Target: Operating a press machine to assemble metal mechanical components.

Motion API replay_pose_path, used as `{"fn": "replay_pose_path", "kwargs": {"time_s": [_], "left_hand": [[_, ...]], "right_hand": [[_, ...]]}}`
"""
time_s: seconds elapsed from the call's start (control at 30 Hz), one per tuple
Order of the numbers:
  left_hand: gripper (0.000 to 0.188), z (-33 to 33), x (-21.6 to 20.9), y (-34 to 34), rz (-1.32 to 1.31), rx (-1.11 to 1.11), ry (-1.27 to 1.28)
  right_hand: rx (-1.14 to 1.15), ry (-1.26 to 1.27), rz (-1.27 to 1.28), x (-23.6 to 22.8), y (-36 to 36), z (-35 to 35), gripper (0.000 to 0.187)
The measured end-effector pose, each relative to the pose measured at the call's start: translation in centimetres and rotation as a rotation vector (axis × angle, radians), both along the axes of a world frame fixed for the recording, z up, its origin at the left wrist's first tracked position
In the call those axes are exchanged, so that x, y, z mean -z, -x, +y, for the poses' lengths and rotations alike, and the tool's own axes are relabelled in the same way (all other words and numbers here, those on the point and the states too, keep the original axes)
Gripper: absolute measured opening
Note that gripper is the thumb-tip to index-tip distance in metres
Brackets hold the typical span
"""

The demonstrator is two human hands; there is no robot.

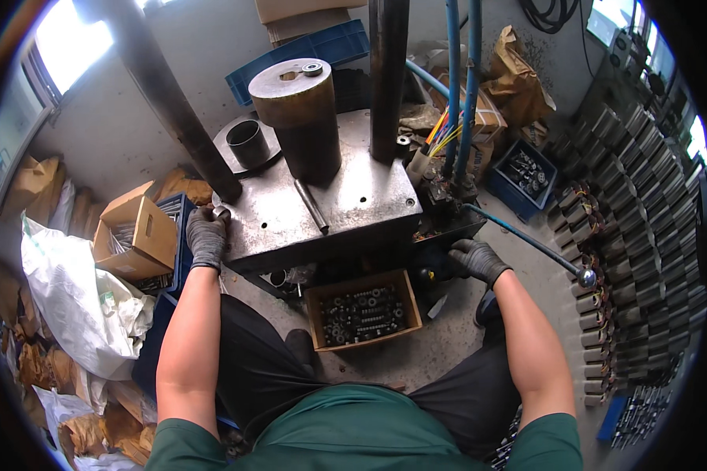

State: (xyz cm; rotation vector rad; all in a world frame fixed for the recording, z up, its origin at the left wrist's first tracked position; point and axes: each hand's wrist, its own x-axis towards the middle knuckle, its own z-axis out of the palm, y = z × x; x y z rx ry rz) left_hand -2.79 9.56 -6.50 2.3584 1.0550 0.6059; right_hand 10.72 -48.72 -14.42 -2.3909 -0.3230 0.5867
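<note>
My left hand [206, 237], in a grey knit glove, is closed at the left edge of the steel press table [275, 216]. A small shiny metal part [221, 213] shows at its fingertips; its kind is unclear. My right hand [479, 260], gloved alike, hangs low beyond the table's right corner, fingers loosely stretched and nothing visible in them. A thick steel cylinder [302, 133] stands on the table with a bearing [312, 70] on its top. In front of it lies a short metal rod [312, 206]. A hollow steel ring [247, 144] sits to its left.
Below the table, a cardboard box [363, 312] holds many small metal parts. Steel columns [389, 78] rise from the table. A ball-ended lever [586, 277] sticks out at right, before stacked metal parts [644, 220]. At left are an open carton [137, 235] and a white sack [78, 298].
</note>
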Motion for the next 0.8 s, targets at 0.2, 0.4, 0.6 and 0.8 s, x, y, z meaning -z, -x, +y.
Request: {"fn": "replay_pose_path", "kwargs": {"time_s": [0.2,0.4,0.6,0.8], "left_hand": [[0.025,-8.7,-3.7,1.0,-0.816,0.425,-0.303],[0.026,-19.2,-5.3,0.4,-0.624,0.823,0.290],[0.040,-25.2,0.9,1.0,-0.516,1.053,0.118],[0.046,-27.5,2.9,1.2,-0.328,1.243,0.061]], "right_hand": [[0.181,0.140,-0.091,1.2,-1.2,0.8,0.039],[0.161,0.447,-0.150,4.1,-1.4,1.7,0.036],[0.246,0.008,-0.269,14.0,2.8,4.5,0.026],[0.540,0.006,-0.335,14.9,0.8,0.6,0.032]]}}
